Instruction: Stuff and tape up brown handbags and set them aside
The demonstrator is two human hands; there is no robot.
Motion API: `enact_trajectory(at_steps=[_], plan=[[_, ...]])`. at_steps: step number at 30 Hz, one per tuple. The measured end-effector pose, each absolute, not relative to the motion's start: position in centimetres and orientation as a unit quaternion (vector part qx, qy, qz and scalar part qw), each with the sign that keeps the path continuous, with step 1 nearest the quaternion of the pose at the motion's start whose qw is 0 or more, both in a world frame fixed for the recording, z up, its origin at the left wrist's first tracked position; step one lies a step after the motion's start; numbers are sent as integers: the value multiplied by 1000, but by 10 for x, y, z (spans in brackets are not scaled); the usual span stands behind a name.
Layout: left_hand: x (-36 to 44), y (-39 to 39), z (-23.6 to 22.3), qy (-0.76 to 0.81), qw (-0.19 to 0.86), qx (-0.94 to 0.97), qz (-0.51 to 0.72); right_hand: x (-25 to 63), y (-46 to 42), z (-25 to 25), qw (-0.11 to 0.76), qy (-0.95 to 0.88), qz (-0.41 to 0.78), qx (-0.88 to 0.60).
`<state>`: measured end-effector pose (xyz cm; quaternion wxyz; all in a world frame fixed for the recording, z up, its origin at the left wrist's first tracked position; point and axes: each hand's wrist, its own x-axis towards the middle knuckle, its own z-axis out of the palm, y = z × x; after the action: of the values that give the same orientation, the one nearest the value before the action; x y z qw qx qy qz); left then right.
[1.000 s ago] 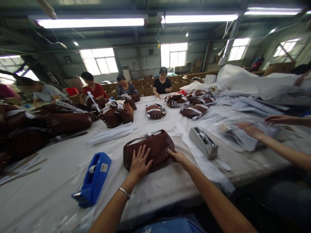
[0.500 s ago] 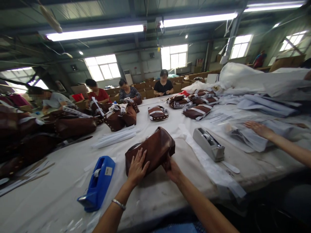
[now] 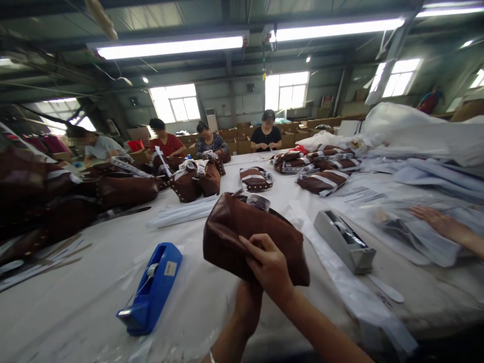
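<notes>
Fingers of the left hand [image 3: 247,301] are hidden under a brown bag [image 3: 227,234], so I cannot tell whether they grip it or only support it. The right hand [image 3: 271,268] grasps the front of this same bag, pressing a fold in it. The bag is tilted, near the middle of the white-covered table [image 3: 196,307], between a blue tape dispenser [image 3: 161,277] and a grey tape dispenser [image 3: 342,239].

I judge the work on this bag as partly done: its body looks filled, but no white band is seen around it, while a banded bag [image 3: 254,175] lies farther away. What else is left, the pictures do not show.

The brown material is smooth and leather-like, with soft shine and creases; its shape is a rounded box. Clear wrapping [image 3: 259,201] glitters at the top. A white strip [image 3: 351,287] lies thin and flat at the right; white rolls [image 3: 181,212] are long and narrow. Beyond, studded bags [image 3: 189,184] stand bulky. A co-worker's hand [image 3: 438,222] rests on translucent plastic [image 3: 427,247], and cardboard boxes [image 3: 242,145] stand far behind
</notes>
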<state>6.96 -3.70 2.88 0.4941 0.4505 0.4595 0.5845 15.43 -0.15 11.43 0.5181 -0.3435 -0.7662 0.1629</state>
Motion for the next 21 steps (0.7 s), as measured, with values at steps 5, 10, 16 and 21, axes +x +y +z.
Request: enact_trajectory(at_steps=[5, 10, 16, 21], plan=[[86, -89, 12, 454, 644, 394, 473, 164, -17, 44, 363, -847, 88, -377], [39, -131, 48, 424, 626, 607, 246, 167, -34, 21, 314, -866, 118, -370], [-19, -84, 60, 558, 39, 773, 300, 209, -35, 61, 206, -924, 85, -310], [-24, -72, 29, 534, -70, 805, 249, 278, -28, 57, 198, -913, 8, -358]])
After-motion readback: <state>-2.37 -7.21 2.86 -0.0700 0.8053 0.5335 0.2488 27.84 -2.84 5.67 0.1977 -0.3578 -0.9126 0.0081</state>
